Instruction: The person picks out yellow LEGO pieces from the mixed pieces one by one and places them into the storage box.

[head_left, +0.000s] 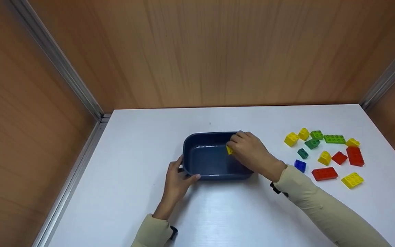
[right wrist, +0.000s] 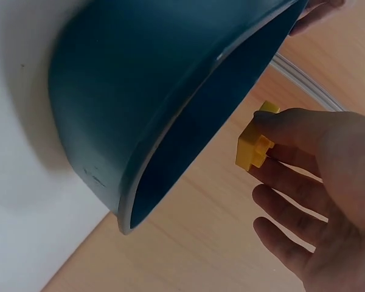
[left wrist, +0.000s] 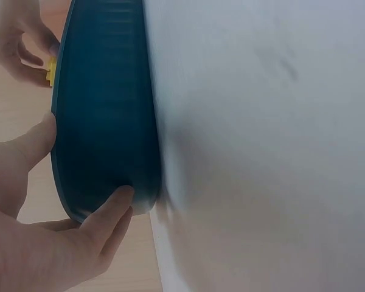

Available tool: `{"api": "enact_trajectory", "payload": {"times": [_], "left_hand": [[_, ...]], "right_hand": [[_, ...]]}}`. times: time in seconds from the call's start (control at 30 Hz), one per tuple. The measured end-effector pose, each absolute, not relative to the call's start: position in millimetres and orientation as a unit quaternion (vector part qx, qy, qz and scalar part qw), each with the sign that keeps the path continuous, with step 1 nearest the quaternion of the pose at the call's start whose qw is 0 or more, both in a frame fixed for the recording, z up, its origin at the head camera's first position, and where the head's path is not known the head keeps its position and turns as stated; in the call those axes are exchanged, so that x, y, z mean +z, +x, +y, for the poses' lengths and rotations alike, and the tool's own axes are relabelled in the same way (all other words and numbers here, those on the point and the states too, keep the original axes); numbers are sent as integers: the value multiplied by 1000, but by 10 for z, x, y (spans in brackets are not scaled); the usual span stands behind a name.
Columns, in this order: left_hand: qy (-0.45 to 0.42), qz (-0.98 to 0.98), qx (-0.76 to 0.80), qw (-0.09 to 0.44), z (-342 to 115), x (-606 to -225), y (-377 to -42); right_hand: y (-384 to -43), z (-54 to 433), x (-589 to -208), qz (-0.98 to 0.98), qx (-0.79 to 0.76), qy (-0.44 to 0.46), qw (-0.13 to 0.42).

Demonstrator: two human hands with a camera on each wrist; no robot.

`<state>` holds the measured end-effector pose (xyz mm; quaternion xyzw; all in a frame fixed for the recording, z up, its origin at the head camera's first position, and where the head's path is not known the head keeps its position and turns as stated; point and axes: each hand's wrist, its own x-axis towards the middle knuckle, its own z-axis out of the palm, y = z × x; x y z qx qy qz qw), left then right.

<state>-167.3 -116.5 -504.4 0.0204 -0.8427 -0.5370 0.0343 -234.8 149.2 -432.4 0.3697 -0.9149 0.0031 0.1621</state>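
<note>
A dark blue tub (head_left: 206,162) stands on the white table. My left hand (head_left: 176,183) holds its near left corner; in the left wrist view the thumb is at the rim and the fingertips (left wrist: 125,196) lie on the outer wall. My right hand (head_left: 252,152) is over the tub's right side, pinching a yellow toy brick (right wrist: 250,146) between thumb and fingers. In the right wrist view the brick is apart from the rim, studs towards the palm, and the other fingers are loosely bent. The right hand hides part of the tub's right end.
On the table's right lie several loose bricks: yellow (head_left: 352,180), red (head_left: 325,174), green (head_left: 334,139) and a blue one (head_left: 300,165). A wooden panel (head_left: 218,55) rises behind the table, with more panels at both sides.
</note>
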Motion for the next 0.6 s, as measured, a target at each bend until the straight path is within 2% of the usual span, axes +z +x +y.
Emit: {"api": "enact_trajectory", "payload": {"times": [0.6], "left_hand": [[21,-844,-534,40,-1147,-5045,-1663]], "right_hand": [[-2560,1303,-4236,-915,26,386,118]]}}
